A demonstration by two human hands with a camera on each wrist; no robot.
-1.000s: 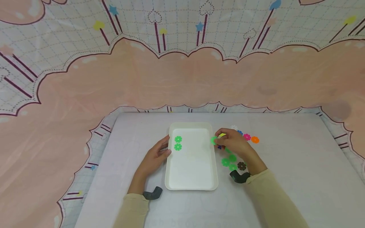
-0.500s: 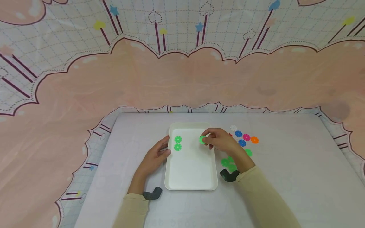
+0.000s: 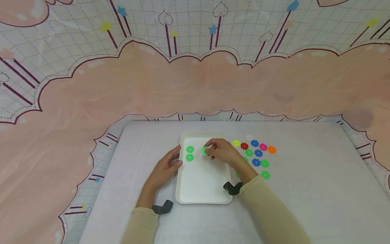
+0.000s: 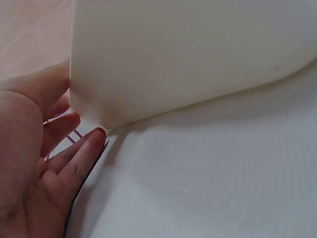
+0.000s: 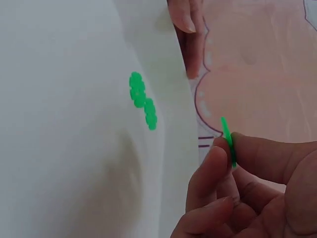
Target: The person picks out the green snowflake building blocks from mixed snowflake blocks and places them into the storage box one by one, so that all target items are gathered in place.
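My right hand (image 3: 223, 152) pinches a green notched plastic disc (image 3: 204, 151) between thumb and fingers, over the upper middle of a white tray (image 3: 202, 189). Edge-on in the right wrist view, the same disc stands out from the fingertips. Two more green discs (image 3: 190, 153) lie one below the other on the tray's left side. At the tray's left rim rests my left hand (image 3: 164, 169), its fingers loosely extended. The left wrist view shows those fingertips (image 4: 96, 139) right at the tray's outer wall.
Loose discs in several colours lie right of the tray, among them a yellow (image 3: 236, 143), a red (image 3: 244, 146), a pink (image 3: 263, 147) and an orange disc (image 3: 272, 149). My right forearm hides part of this group. A white cloth (image 3: 304, 196) covers the table.
My right hand has carried the green disc leftward from beside the tray's right rim to above its middle. More loose discs show behind it. The left hand has stayed put.
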